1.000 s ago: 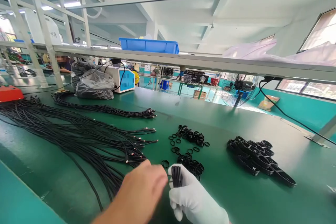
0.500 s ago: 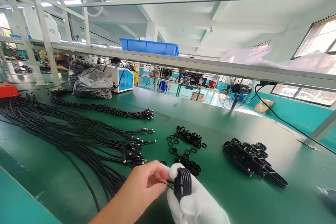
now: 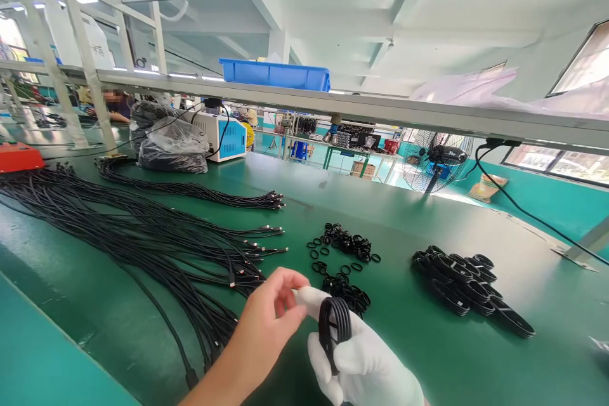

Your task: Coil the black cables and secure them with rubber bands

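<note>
My right hand (image 3: 366,355), in a white glove, grips a coiled black cable (image 3: 339,320) near the front of the bench. The coil stands upright between its thumb and fingers. Just left of it, my bare left hand (image 3: 278,311) has its fingers curled, with thumb and fingertips at the tip of the gloved index finger. Whatever may be in that pinch is hidden. Small black rings (image 3: 349,244) lie loose beyond both hands, with a second heap of rings (image 3: 349,295) partly behind the glove. Long straight black cables (image 3: 157,235) spread out on the left.
Finished-looking cable coils (image 3: 469,279) are piled on the right of the green bench (image 3: 390,222). A plastic bag (image 3: 174,146) and a white-and-blue machine (image 3: 228,139) stand at the back left. Overhead, a shelf carries a blue tray (image 3: 276,75). A fan (image 3: 435,162) stands beyond the bench.
The strand stretched between my left fingers and the coil no longer shows. My left hand has moved slightly up, to the gloved index fingertip. The view has shifted a little.
</note>
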`<state>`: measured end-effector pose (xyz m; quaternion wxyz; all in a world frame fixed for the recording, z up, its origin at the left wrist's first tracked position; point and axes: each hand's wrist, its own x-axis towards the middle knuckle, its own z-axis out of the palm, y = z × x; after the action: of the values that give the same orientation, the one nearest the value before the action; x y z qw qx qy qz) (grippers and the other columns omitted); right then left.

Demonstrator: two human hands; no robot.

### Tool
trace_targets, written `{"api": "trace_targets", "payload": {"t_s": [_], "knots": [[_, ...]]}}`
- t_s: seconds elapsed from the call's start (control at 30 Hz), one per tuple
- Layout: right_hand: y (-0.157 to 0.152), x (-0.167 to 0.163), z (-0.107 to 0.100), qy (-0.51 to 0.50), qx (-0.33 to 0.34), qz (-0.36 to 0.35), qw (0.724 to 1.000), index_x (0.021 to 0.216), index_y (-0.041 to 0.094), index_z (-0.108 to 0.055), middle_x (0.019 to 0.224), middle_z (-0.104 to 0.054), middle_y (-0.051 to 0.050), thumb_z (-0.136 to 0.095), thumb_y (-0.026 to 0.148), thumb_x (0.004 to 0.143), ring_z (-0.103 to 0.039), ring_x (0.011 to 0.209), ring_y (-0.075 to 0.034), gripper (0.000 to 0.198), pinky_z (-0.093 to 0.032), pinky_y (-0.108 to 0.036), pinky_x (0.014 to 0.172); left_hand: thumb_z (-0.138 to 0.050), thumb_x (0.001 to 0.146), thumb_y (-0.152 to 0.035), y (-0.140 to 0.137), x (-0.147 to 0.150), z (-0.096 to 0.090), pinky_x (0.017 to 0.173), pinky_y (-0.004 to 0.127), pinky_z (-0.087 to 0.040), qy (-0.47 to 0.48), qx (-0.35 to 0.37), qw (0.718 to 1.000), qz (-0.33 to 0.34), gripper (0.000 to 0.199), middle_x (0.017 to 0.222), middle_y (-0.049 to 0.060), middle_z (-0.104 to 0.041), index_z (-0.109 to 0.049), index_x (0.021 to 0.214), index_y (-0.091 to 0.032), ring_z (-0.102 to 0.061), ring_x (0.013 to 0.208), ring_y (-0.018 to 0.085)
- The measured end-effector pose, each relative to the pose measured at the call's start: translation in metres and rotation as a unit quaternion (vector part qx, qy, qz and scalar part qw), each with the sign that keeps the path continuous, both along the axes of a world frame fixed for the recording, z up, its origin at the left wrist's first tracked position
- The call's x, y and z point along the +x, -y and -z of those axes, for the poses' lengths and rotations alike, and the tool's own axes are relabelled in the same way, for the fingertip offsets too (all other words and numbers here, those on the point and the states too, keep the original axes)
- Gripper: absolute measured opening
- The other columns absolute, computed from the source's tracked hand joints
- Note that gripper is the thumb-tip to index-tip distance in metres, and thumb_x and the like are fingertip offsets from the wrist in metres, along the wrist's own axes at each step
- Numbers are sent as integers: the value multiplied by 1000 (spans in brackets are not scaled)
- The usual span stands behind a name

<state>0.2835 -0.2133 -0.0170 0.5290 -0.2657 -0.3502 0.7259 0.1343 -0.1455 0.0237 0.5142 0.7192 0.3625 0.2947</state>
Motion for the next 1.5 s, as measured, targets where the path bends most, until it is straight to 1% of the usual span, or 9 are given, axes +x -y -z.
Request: {"api": "trace_targets", "payload": {"t_s": [0.17, 0.33, 0.43, 0.6, 0.73, 0.83, 1.1, 1.27, 1.5], "knots": [[4, -5, -2, 7, -65, -59, 996, 120, 14, -47, 64, -62, -2, -66, 37, 55, -55, 50, -13, 71, -37, -23, 50, -54, 77, -25, -9, -7, -23, 89, 31, -39, -87, 73, 985, 133, 32, 107, 2, -57, -64, 107, -32, -50, 102, 21], [-1, -15, -10, -34, -50, 11, 998, 99, 15, -58, 94, -59, -7, -66, 39, 60, -57, 77, -16, 47, -43, -30, 69, -63, 70, -33, -33, 0, -21, 64, 26, -43, -102, -32, 981, 160, 29, 74, -3, -57, -68, 97, -25, -53, 67, 13], [-8, -23, -15, 95, -41, 88, 991, 101, 17, -54, 85, -56, -2, -69, 20, 52, -51, 69, -12, 52, -39, -25, 61, -64, 69, -39, -42, 5, -14, 51, 23, -41, -110, -70, 981, 140, 33, 60, -5, -52, -66, 93, -17, -49, 51, 10], [-13, -30, -9, 343, -109, 192, 913, 112, 22, -45, 66, -52, 5, -60, 10, 54, -48, 52, -11, 61, -38, -26, 52, -69, 62, -43, -39, 15, -2, 42, 20, -33, -135, -47, 985, 95, 35, 54, -7, -51, -63, 83, -17, -47, 43, 9], [-9, -25, -4, 275, -79, 164, 944, 95, 16, -50, 74, -53, -1, -62, 35, 70, -51, 53, -10, 34, -39, -26, 52, -72, 58, -44, -35, 21, 3, 41, 21, -29, -151, -16, 986, 74, 32, 52, -6, -54, -63, 73, -18, -46, 43, 10], [-8, -19, -2, 174, -49, 110, 977, 97, 15, -51, 92, -54, -8, -54, 59, 73, -57, 72, -16, 50, -43, -29, 57, -71, 58, -45, -35, 23, 4, 41, 22, -29, -159, -4, 986, 55, 29, 52, -5, -56, -61, 66, -19, -47, 43, 11], [-9, -19, -7, 159, -56, 101, 980, 98, 16, -50, 94, -52, -4, -75, 34, 59, -56, 75, -15, 50, -43, -27, 60, -42, 82, -46, -24, 8, 6, 44, 20, -32, -108, -57, 991, 49, 30, 61, -3, -58, -50, 74, -18, -44, 43, 8], [-7, -18, -11, 169, -41, 83, 981, 99, 16, -49, 95, -57, -7, -77, 36, 59, -59, 85, -20, 53, -46, -30, 63, -59, 71, -34, -11, 3, 19, 44, 19, -23, 2, -196, 977, 87, 21, 52, -8, -43, -48, 70, -16, -34, 46, 6], [-9, -18, -10, 116, -72, 85, 987, 85, 14, -52, 83, -58, -4, -81, 28, 52, -57, 79, -17, 46, -41, -24, 58, -48, 78, -30, -8, 1, 22, 50, 22, -33, -34, -125, 989, 74, 19, 56, -5, -45, -47, 64, -18, -41, 52, 10]]}}
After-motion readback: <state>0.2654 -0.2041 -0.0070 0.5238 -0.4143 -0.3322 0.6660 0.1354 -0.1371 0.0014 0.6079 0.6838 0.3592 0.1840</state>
